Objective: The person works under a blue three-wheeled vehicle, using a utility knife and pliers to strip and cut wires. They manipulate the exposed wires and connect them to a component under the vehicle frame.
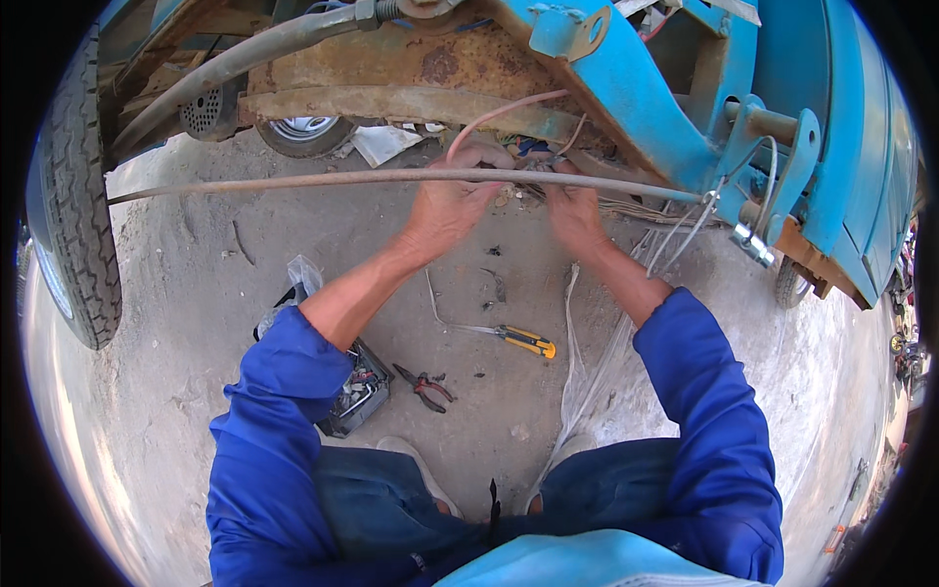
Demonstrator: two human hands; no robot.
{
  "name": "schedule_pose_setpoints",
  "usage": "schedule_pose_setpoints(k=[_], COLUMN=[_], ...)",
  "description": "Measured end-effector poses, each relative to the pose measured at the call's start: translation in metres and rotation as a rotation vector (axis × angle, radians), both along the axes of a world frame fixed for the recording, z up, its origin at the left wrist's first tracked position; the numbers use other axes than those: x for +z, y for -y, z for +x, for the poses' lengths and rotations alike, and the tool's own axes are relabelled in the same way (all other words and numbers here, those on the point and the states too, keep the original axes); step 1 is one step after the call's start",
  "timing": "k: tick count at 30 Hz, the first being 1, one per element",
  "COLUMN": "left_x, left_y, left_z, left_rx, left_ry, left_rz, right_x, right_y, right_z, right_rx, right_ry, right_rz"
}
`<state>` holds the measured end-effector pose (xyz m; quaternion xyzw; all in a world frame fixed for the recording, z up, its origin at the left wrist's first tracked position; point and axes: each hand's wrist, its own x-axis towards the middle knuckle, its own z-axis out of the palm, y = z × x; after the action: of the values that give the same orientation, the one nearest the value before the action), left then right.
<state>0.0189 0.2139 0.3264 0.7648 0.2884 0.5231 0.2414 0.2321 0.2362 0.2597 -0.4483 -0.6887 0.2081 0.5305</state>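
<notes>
My left hand [452, 203] is closed around the end of a pinkish hose or cable [479, 119], which curves down from the frame above. Close beside it, my right hand [575, 207] has its fingers bent in around a dark bundle [534, 164], perhaps wires; what exactly they grip is hidden. A long thin metal rod [323, 180] crosses in front of both hands, covering part of the fingers. Above them is the rusty underside [411, 78] of a vehicle with a blue metal frame [626, 83].
Below my hands lie a yellow utility knife [526, 339], red-handled pliers [424, 387] and a dark box of small parts [358, 391]. A tyre [73, 196] stands at the left. On the right, thin wires [696, 223] hang near a blue bracket [804, 157], and pale plastic strips [587, 382] trail over the ground.
</notes>
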Motion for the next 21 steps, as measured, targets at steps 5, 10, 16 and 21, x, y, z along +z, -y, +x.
schedule_pose_setpoints(k=[5,10,16,21], left_x=[-0.009,-0.037,-0.071,-0.069], left_y=[-0.003,-0.021,-0.056,-0.061], left_z=[-0.01,-0.017,-0.03,-0.02], left_rx=[0.032,0.096,0.241,0.025], left_ry=[-0.034,-0.143,-0.056,0.048], left_rz=[-0.268,-0.236,-0.573,-0.772], right_x=[0.002,0.015,0.012,0.009], right_y=[0.002,0.003,0.0,-0.015], right_z=[-0.001,0.0,0.003,0.008], right_rx=[0.103,0.138,0.088,-0.031], right_ry=[-0.191,-0.108,0.04,0.272], right_rz=[-0.106,-0.051,0.045,0.018])
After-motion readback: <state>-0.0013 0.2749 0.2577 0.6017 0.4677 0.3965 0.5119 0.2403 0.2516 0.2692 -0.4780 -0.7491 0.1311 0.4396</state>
